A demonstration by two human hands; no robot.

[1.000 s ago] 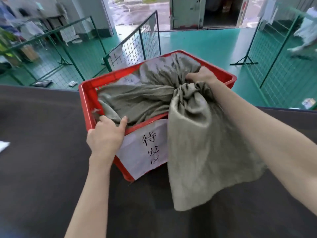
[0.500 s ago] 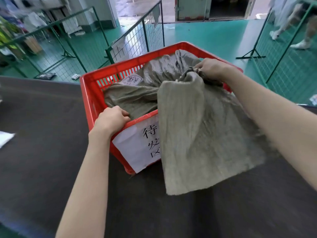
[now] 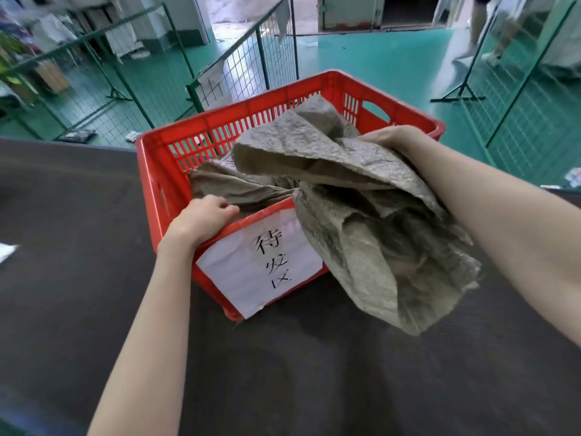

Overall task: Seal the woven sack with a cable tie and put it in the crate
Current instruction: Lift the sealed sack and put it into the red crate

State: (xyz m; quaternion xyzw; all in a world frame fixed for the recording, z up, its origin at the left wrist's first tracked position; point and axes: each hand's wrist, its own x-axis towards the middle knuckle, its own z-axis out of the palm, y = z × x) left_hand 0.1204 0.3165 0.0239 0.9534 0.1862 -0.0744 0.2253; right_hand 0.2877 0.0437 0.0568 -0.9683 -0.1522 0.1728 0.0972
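A red plastic crate [image 3: 176, 146] with slotted walls stands on the dark table, a white paper label with handwriting taped to its near side. My right hand [image 3: 393, 138] grips the bunched neck of a grey-green woven sack [image 3: 386, 247] above the crate's right side; the sack's body hangs over the near rim and outside the crate. Another crumpled sack [image 3: 226, 187] lies inside the crate. My left hand [image 3: 201, 218] clasps the crate's near rim by the left corner. No cable tie can be made out.
The dark table [image 3: 63, 278] runs all around the crate, with a white scrap [image 3: 6, 251] at its left edge. Green wire fence panels [image 3: 248, 61] stand on the teal floor behind. A person's legs [image 3: 481, 33] are at the far right.
My right hand has lifted the sack's neck and swung it over the crate, so the sack now folds over itself and hangs higher. My left hand stays on the crate's rim.
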